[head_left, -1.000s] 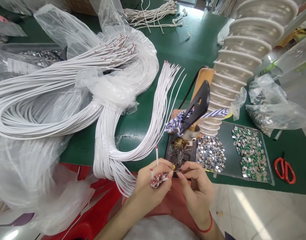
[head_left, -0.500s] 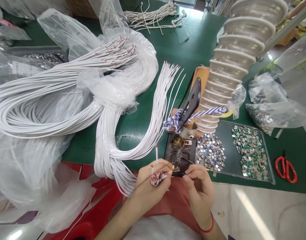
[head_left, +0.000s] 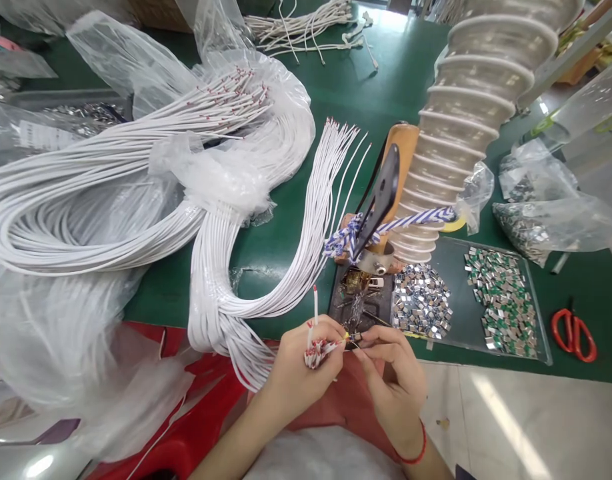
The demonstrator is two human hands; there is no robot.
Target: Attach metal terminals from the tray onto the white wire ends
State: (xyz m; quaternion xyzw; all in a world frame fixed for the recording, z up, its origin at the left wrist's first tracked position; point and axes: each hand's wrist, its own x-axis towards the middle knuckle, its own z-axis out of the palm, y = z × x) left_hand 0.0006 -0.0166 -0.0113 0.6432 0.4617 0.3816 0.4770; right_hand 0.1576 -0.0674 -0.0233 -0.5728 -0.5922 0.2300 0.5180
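My left hand (head_left: 301, 367) is closed around a small bunch of white cables (head_left: 316, 355) with red-tipped ends, just in front of the bench edge. One cable end (head_left: 315, 303) sticks up above the knuckles. My right hand (head_left: 393, 373), with a red string at the wrist, pinches thumb and forefinger close to the left fingertips; what lies between them is too small to make out. By the fingertips is a tiny yellow and metal piece (head_left: 349, 337). Just beyond both hands is a dark soldering tray (head_left: 336, 308) with a thin rod and metal residue.
A clear ribbed hose (head_left: 451, 153) rises behind a wooden stand (head_left: 403, 150). Right of the tray, a flat tray (head_left: 459, 293) bears small metal connectors and green boards. Red-handled scissors (head_left: 575, 335) lie far right. Bundled white cables (head_left: 206, 267) cover the left, with plastic bags.
My right hand has moved left and slightly up, bringing its pinched fingers up to the left fingertips. The left hand has shifted only slightly and still grips the cables.
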